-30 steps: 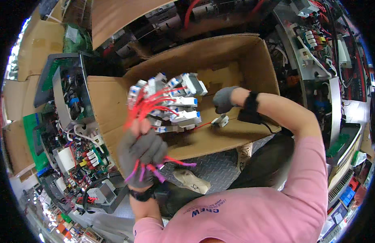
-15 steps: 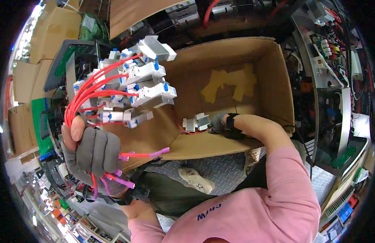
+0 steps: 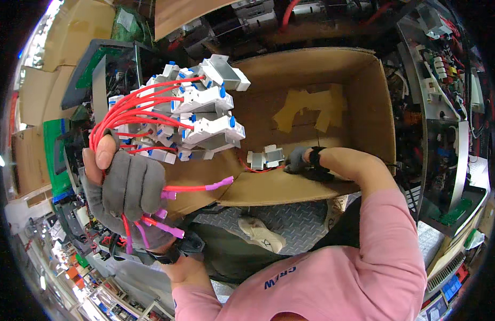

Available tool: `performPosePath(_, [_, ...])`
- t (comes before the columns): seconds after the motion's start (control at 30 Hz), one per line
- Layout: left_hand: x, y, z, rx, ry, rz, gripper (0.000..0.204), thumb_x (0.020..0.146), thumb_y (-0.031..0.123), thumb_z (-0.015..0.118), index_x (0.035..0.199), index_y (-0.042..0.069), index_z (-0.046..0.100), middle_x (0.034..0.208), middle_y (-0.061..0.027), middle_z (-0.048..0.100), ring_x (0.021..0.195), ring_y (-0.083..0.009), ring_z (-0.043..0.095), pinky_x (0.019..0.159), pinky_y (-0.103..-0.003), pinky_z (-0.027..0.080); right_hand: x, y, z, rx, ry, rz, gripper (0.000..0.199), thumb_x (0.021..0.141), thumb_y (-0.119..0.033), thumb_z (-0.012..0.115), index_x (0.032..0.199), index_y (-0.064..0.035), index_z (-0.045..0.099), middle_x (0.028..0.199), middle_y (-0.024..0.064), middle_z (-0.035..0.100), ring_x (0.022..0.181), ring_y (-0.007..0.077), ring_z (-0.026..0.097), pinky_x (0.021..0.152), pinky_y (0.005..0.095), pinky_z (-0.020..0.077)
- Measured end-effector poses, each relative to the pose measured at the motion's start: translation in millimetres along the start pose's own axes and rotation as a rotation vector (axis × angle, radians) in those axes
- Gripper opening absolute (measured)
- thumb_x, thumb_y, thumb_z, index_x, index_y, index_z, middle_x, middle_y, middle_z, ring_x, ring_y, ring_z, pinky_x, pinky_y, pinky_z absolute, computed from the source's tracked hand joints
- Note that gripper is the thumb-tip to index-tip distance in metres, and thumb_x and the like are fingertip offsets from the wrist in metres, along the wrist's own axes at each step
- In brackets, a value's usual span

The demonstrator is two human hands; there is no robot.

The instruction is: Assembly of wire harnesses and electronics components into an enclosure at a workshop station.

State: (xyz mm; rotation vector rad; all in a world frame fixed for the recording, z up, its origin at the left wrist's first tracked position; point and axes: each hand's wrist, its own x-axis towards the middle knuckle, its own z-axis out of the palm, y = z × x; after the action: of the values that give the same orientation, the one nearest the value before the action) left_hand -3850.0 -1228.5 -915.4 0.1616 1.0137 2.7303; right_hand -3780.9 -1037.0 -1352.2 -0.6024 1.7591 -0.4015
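Note:
My left hand, in a grey glove with bare thumb and fingertip, is closed round a bundle of red wires. From the wires' upper ends hang several white plastic blocks with blue tabs and grey metal plates. Purple terminals on their other ends stick out below my fist. Inside the cardboard box lies a similar white and grey piece with a red wire curving from it. My gloved right hand is down in the box beside that piece, its partly hidden fingers curled at the wire's end.
Yellow-brown tape crosses the box floor. Racks of electronics with wiring stand on the right, and dark equipment lies beyond the box. A grey patterned metal floor and my shoes show below it.
The view has shifted slightly, so most things sit a little further right. The bundled blocks have swung together somewhat; my left hand still grips the wires. My right hand stays by the piece in the box.

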Motion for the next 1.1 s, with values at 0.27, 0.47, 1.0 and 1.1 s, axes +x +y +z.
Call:
performPosePath(0.27, [2, -6, 1, -0.034, 0.025, -0.017, 0.026, 0.094, 0.027, 0.027, 0.082, 0.007, 0.039, 0.041, 0.0059, 0.037, 0.030, -0.0051, 0.033, 0.033, -0.021, 0.031, -32, 0, -23, -0.047, -0.091, -0.103, 0.044, 0.076, -0.046, 0.048, 0.093, -0.0082, 0.062, 0.092, 0.0148, 0.062, 0.084, 0.0300, 0.058, 0.074, 0.0380, 0.0433])
performPosePath(0.47, [-3, -5, 1, -0.063, 0.052, 0.014, 0.031, 0.094, 0.030, 0.021, 0.091, 0.005, 0.039, 0.037, 0.0079, 0.036, 0.025, -0.0055, 0.030, 0.029, -0.022, 0.026, -114, -69, -118, 0.011, 0.000, -0.340, 0.047, 0.081, -0.049, 0.044, 0.086, -0.0067, 0.064, 0.075, 0.0160, 0.062, 0.075, 0.0312, 0.058, 0.067, 0.0394, 0.0444])
performPosePath(1.0, [23, -35, 8, -0.173, -0.070, -0.164, 0.030, 0.094, 0.029, 0.022, 0.091, 0.006, 0.041, 0.041, 0.0082, 0.038, 0.029, -0.0059, 0.034, 0.034, -0.023, 0.029, 177, -60, 25, 0.856, 1.031, -0.585, 0.033, 0.065, -0.023, 0.060, 0.091, -0.0032, 0.061, 0.082, 0.0183, 0.062, 0.075, 0.0340, 0.060, 0.065, 0.0408, 0.0471])
performPosePath(1.1, [4, -21, -1, -0.107, 0.141, -0.082, 0.028, 0.094, 0.029, 0.022, 0.089, 0.006, 0.039, 0.039, 0.0082, 0.036, 0.026, -0.0050, 0.030, 0.030, -0.022, 0.024, 128, -97, 1, 0.714, 0.785, -0.586, 0.032, 0.066, -0.024, 0.060, 0.091, -0.0033, 0.060, 0.081, 0.0178, 0.062, 0.075, 0.0330, 0.060, 0.065, 0.0408, 0.0470])
